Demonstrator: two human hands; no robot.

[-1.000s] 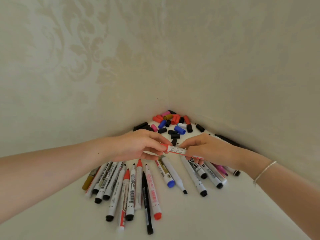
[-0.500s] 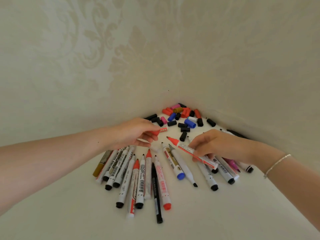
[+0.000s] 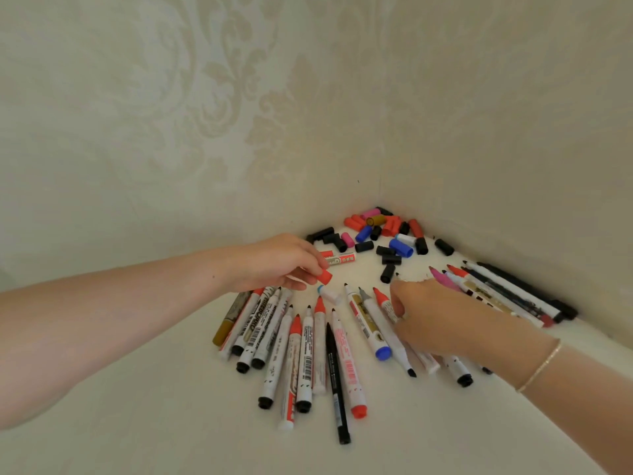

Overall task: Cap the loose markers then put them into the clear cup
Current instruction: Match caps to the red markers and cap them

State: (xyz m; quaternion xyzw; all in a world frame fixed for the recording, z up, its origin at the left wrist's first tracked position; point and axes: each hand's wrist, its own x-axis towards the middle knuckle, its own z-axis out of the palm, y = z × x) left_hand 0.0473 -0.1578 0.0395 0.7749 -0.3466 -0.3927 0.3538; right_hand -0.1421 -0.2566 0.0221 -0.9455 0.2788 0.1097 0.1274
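Note:
Several uncapped markers (image 3: pixel 308 351) lie fanned out on the white surface. Loose caps (image 3: pixel 383 231) in red, black, blue and pink are piled in the corner. My left hand (image 3: pixel 281 262) pinches a small red cap (image 3: pixel 323 276) at its fingertips. A labelled red-and-white cap (image 3: pixel 340 259) sits just beyond those fingers. My right hand (image 3: pixel 431 317) lies low over the right side of the fan. Its fingers close on a red-tipped marker (image 3: pixel 385 303) that is down among the others. No clear cup is in view.
Two patterned walls meet at the corner behind the caps. More markers (image 3: pixel 513 296) lie along the right wall. A short white piece with a blue end (image 3: pixel 327 293) lies between my hands. White surface (image 3: pixel 171 423) stretches toward me.
My hands held one red marker together, then drew apart. The left hand kept the cap end. The right hand brought the red-tipped marker down into the row.

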